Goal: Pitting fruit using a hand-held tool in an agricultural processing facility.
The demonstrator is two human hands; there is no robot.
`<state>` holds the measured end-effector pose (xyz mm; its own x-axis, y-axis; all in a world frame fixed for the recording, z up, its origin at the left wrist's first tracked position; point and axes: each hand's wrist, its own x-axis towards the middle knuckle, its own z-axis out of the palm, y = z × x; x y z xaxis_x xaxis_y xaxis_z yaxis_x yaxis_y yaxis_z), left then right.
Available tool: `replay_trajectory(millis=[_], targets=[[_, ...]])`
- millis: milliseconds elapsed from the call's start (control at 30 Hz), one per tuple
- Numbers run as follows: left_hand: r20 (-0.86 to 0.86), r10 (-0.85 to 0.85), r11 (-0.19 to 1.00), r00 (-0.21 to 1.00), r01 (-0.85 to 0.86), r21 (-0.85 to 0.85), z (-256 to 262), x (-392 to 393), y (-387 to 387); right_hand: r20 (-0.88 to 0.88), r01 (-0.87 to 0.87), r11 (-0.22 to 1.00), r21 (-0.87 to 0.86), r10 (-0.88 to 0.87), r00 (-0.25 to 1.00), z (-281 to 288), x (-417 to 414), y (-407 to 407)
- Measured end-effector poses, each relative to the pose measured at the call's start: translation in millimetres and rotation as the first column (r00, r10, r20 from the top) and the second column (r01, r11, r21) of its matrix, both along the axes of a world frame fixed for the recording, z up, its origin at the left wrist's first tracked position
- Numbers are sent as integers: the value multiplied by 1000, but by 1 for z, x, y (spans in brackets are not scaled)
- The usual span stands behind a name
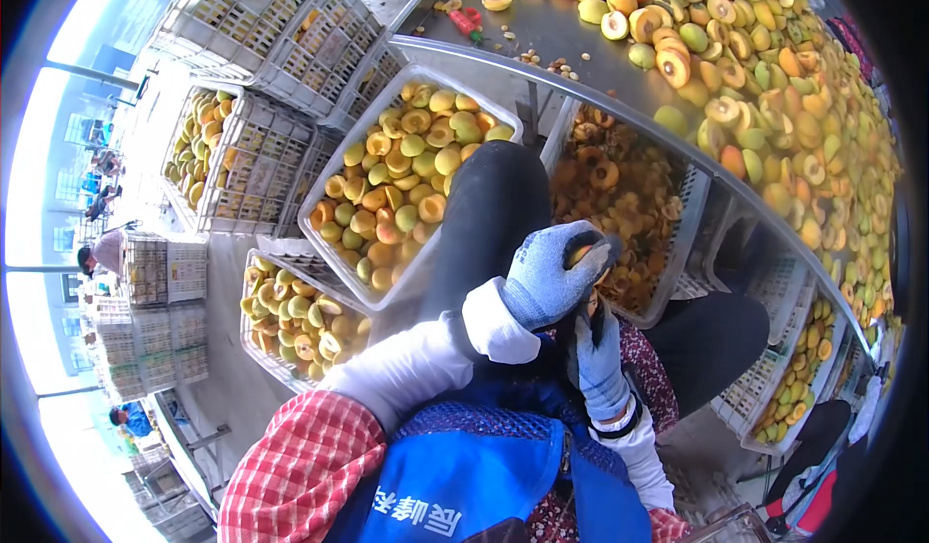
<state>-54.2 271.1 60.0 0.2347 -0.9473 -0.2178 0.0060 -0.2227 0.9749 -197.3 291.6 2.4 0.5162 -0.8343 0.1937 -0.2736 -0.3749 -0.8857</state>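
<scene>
My left hand [555, 274], in a blue knit glove with a dark palm, is closed around a yellow-orange piece of fruit [578, 255], mostly hidden by the fingers. Just below it, my right hand [601, 358], gloved alike, pinches a small orange-brown item [594, 302] between thumb and fingers; what it is cannot be told. Both hands are above my lap, close together, at the near edge of a plastic crate [664, 303] of brownish fruit scraps. Halved yellow-green fruit, apricot-like, is heaped on the metal table [537, 17].
A white crate of fruit halves [410, 78] stands beside my knee, a smaller one [250, 325] left of it. Stacked crates [254, 173] rise behind. The table's metal edge [617, 118] crosses ahead. More crates [747, 398] stand at right, near another person's leg [816, 434].
</scene>
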Motion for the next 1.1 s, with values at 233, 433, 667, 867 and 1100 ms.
replay_trajectory(millis=[233,433,667,867,1100], targets=[[-129,52,996,990,-61,-68,-8,-6,3,-31,-20,990,141,24,999,24,-2,-4],[-64,244,948,968,-252,-193,-2,-24,9,12,13,998,67,-14,1000,22,4,-2],[230,232,920,945,-136,-367,-6,-16,10,68,-94,974,208,82,994,33,-3,-8],[229,-106,988,968,129,-88,-15,5,-1,-47,-191,843,504,248,968,23,-9,-15],[102,-74,994,992,82,-78,-10,-3,-5,401,-334,242,911,-332,854,15,-7,6]])
